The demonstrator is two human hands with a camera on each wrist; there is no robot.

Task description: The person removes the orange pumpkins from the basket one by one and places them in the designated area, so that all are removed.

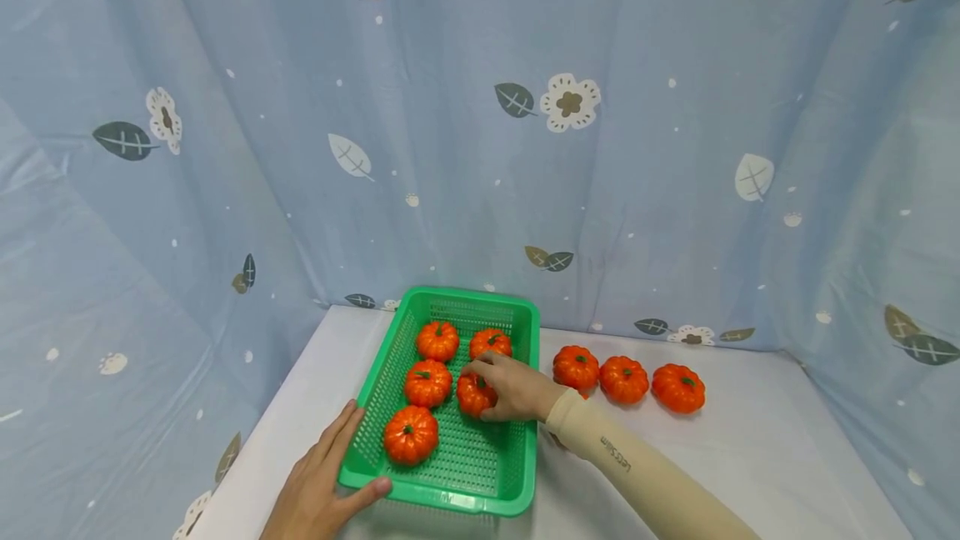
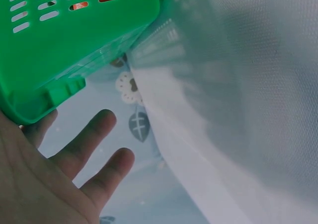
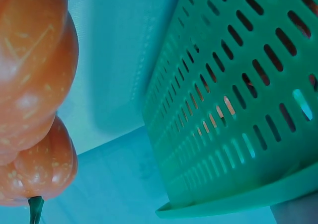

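Note:
A green plastic basket [image 1: 468, 497] with slotted walls sits on the table and holds several small orange pumpkins, including one [image 1: 411, 435] near its front left. Inside, on the right side, my right hand [image 1: 517, 387] curls its fingers and thumb around a pumpkin [image 1: 472, 395]; the hand covers part of it. My left hand [image 1: 318, 473] rests at the basket's front left corner, thumb on the rim. In the left wrist view, the fingers [image 2: 89, 137] are spread and fairly straight beside the basket [image 2: 74, 40]. The right wrist view shows the basket's outer wall [image 3: 223, 110], but not the grasp.
Right of the basket, three pumpkins stand in a row on the white table [image 1: 780, 448], the farthest right one [image 1: 678, 388] near the back. Another peeks out behind the right forearm [image 1: 645, 461]. A blue patterned curtain [image 1: 450, 190] encloses the back and sides.

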